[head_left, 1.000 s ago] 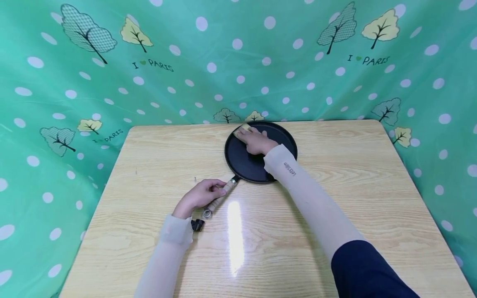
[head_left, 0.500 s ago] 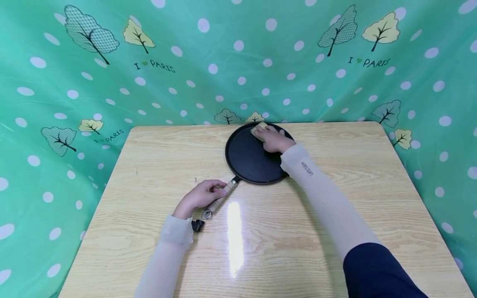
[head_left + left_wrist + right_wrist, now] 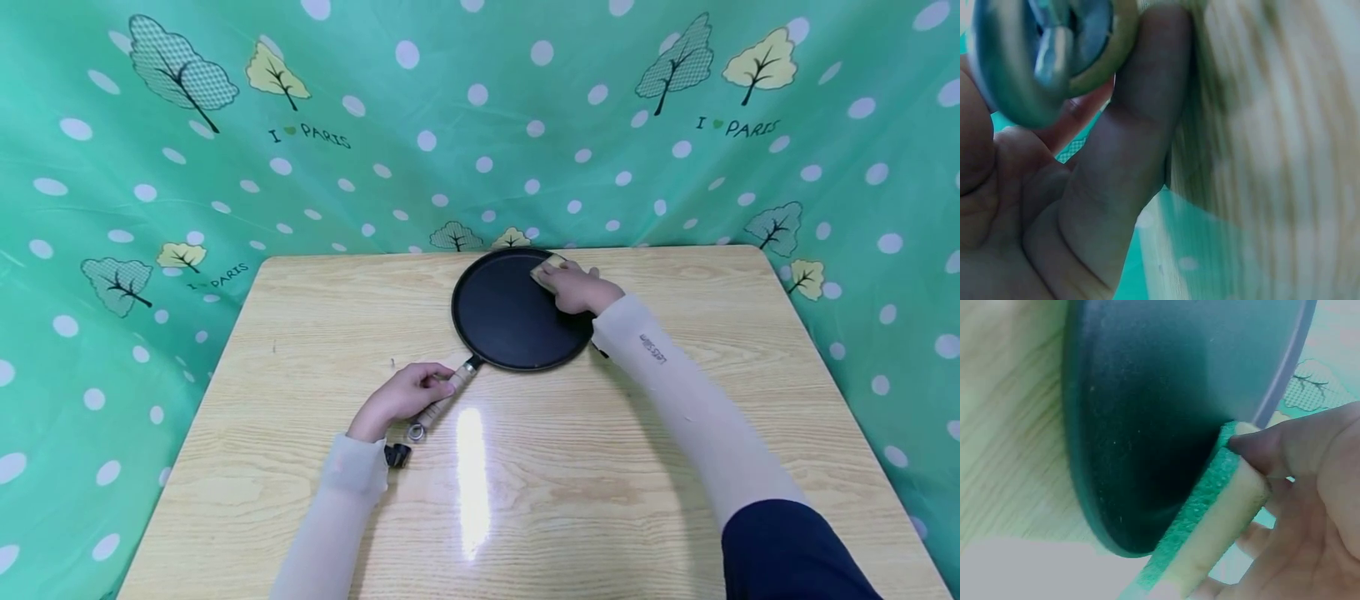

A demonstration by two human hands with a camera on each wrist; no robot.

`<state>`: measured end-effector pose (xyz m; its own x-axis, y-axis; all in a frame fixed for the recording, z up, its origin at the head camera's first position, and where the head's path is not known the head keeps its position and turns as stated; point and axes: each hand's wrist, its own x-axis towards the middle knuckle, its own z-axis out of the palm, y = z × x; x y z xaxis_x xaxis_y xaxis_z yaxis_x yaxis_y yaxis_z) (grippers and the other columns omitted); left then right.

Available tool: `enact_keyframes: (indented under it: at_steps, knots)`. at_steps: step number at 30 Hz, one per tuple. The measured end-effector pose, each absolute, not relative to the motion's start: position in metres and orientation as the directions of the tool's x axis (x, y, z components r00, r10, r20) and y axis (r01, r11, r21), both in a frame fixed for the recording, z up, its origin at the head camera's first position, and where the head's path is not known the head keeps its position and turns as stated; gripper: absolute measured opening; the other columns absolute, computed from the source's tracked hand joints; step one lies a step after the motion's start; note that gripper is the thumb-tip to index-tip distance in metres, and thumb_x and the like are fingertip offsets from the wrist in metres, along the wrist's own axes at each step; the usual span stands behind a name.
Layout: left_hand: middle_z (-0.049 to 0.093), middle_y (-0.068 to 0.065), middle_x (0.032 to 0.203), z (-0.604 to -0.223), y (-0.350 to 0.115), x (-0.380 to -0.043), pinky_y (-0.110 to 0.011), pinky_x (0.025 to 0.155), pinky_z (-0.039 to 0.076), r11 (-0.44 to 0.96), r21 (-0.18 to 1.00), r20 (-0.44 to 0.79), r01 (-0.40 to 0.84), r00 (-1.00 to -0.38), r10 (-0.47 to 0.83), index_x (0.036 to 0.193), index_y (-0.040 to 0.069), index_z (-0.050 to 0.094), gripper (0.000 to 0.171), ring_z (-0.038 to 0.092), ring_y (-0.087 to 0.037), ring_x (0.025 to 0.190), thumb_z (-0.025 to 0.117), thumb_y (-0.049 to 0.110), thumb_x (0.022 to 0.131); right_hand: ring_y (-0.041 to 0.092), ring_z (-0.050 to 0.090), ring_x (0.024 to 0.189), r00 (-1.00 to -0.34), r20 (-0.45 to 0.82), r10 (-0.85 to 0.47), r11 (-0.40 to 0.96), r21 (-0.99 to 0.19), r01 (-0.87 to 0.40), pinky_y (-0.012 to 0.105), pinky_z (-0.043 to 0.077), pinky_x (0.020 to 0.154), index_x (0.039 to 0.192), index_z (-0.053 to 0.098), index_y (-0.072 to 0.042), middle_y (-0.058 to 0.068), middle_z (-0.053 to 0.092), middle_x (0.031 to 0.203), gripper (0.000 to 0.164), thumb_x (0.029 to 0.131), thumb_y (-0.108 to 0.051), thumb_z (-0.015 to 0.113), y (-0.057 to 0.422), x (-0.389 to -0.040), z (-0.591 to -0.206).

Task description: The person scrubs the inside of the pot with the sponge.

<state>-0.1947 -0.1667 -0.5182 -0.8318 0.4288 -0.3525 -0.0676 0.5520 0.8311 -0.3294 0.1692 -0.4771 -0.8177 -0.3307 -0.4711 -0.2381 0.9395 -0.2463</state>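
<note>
A round black flat frying pan (image 3: 517, 317) lies at the back of the wooden table, its wrapped handle (image 3: 437, 407) pointing toward the near left. My left hand (image 3: 408, 392) grips that handle, thumb along the near side; the metal hanging ring (image 3: 1016, 69) at its end looms close in the left wrist view. Between the thumb and fingers of my right hand (image 3: 577, 290) is a sponge (image 3: 1216, 531), pale yellow with a green scouring side. The green side faces the pan's inner surface near the back right rim.
The wooden table (image 3: 675, 400) ends just behind the pan, where a green dotted curtain (image 3: 480, 125) hangs. A small black object (image 3: 397, 455) shows beside the left wrist. Bright glare (image 3: 472, 483) streaks the tabletop in front of the pan.
My right hand has slid the sponge rightward along the back of the pan, from the back left to the back right. The left hand keeps its grip on the handle and the pan stays put.
</note>
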Motion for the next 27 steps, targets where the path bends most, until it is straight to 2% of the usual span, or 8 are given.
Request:
enact_keyframes:
  at_steps: [10,21,27]
  knots:
    - [0.061,-0.005,0.095,-0.517,-0.166,-0.195,-0.032,0.078,0.044,0.556,0.828,-0.358,-0.075,-0.833,0.421,0.136,-0.003,0.066,0.035,0.052,-0.018,0.084,0.065,0.015,0.106,0.047,0.008,0.158,-0.825,-0.476,-0.306,0.952,-0.174,-0.252,0.078,0.008,0.118,0.169,0.023,-0.010,0.017,0.011,0.175,0.069,0.103,0.003,0.039,0.178,-0.301,-0.476]
    - [0.060,-0.004,0.095,-0.517,-0.167,-0.195,-0.032,0.078,0.044,0.550,0.832,-0.351,-0.067,-0.831,0.430,0.134,-0.004,0.067,0.035,0.053,-0.018,0.084,0.066,0.015,0.105,0.049,0.017,0.156,-0.840,-0.433,-0.326,0.945,-0.177,-0.275,0.078,0.017,0.114,0.166,0.030,-0.007,0.017,0.018,0.174,0.066,0.102,0.003,0.043,0.180,-0.264,-0.476]
    - [0.063,-0.006,0.096,-0.519,-0.168,-0.194,-0.032,0.080,0.045,0.554,0.831,-0.341,-0.059,-0.840,0.422,0.133,-0.005,0.067,0.035,0.054,-0.017,0.085,0.067,0.015,0.105,0.049,0.018,0.156,-0.833,-0.432,-0.346,0.937,-0.205,-0.283,0.080,0.015,0.115,0.166,0.032,-0.008,0.017,0.022,0.173,0.066,0.101,0.005,0.041,0.179,-0.245,-0.472]
